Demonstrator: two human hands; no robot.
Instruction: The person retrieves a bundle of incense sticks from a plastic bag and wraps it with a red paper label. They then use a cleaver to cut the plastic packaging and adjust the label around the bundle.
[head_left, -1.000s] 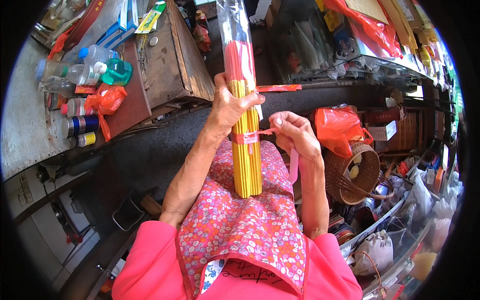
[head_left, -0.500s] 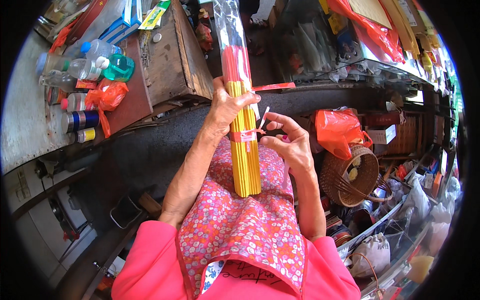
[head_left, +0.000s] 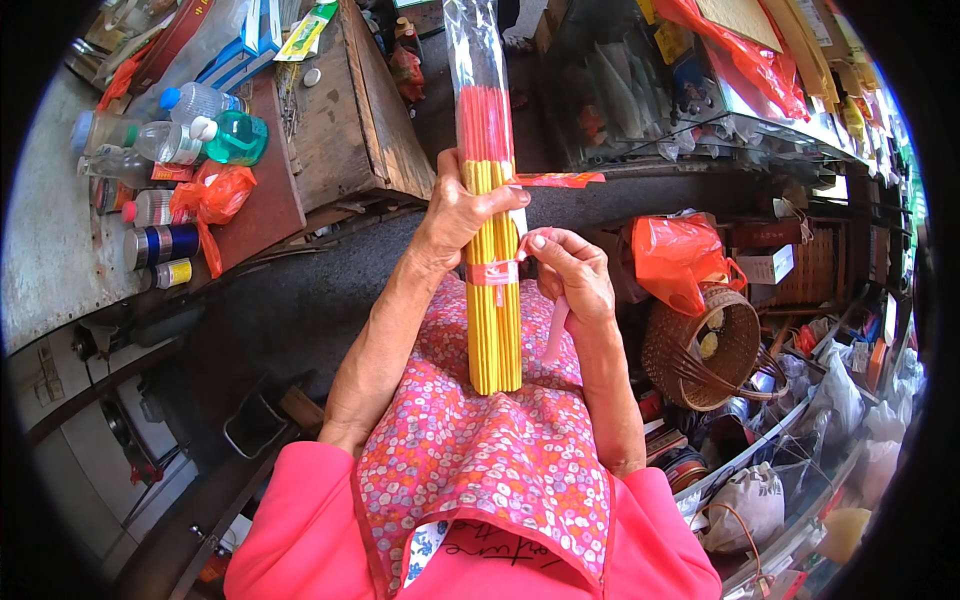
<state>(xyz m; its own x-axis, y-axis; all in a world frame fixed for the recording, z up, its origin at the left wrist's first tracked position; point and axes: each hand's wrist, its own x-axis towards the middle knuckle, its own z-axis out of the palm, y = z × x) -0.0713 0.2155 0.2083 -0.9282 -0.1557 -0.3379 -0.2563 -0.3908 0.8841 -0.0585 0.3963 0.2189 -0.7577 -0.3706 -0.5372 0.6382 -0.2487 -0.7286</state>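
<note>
A bundle of incense sticks (head_left: 494, 345), yellow with pinkish-red ends, stands upright in front of my apron. A clear plastic sleeve (head_left: 474, 45) covers its upper end and extends past the red tips. My left hand (head_left: 452, 218) is wrapped around the bundle's middle, thumb across the front. Below the thumb, a red band (head_left: 492, 273) circles the sticks. Close to the bundle's right side, my right hand (head_left: 578, 272) is closed, thumb and forefinger pinching a thin pale-pink end. A pink strip (head_left: 556, 332) hangs below that hand. Whether both are one piece is hidden.
A red strip (head_left: 562, 181) sticks out right of the bundle. Bottles (head_left: 236, 137) and a red plastic bag (head_left: 216, 192) crowd the left table. At right are a wicker basket (head_left: 700, 350), another red bag (head_left: 680, 262) and a glass case (head_left: 740, 150).
My right hand has moved left and up toward the bundle, its fingers closing to a pinch on the pale-pink end. The bundle has shifted slightly right in my left hand's grip.
</note>
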